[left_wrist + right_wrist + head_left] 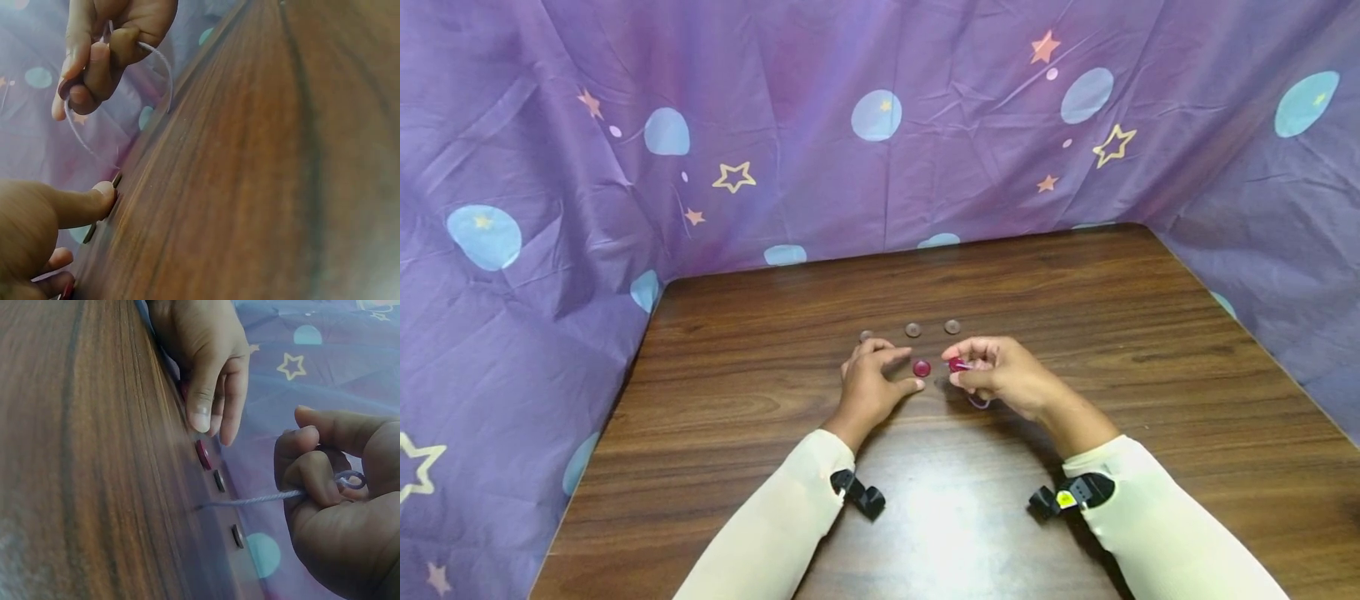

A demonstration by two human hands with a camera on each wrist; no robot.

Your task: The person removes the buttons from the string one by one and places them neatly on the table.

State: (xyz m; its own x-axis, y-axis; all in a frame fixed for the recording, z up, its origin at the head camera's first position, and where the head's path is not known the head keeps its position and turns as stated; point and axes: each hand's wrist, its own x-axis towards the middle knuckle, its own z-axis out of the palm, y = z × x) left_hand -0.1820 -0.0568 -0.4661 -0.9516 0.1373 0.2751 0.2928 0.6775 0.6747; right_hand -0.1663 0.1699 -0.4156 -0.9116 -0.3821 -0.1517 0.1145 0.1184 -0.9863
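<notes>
Slightly above the table, my right hand [1000, 375] pinches a dark red button [957, 365] between thumb and fingertips. A pale lavender string [262, 499] runs through that hand's curled fingers and hangs from it, with a small loop [353, 480] showing by the palm. My left hand [871, 379] rests low at the tabletop, thumb and fingers spread apart. Just off its fingertips lies a second dark red button [922, 367]. Another red piece [183, 390] is partly hidden beneath the left hand in the right wrist view.
Brown buttons lie in a row behind the hands: one at the middle [913, 330], one to the right [952, 327], and one at the left [866, 336], partly covered by left fingers. The wooden table [760, 517] meets a purple patterned curtain [820, 167] at the back and sides.
</notes>
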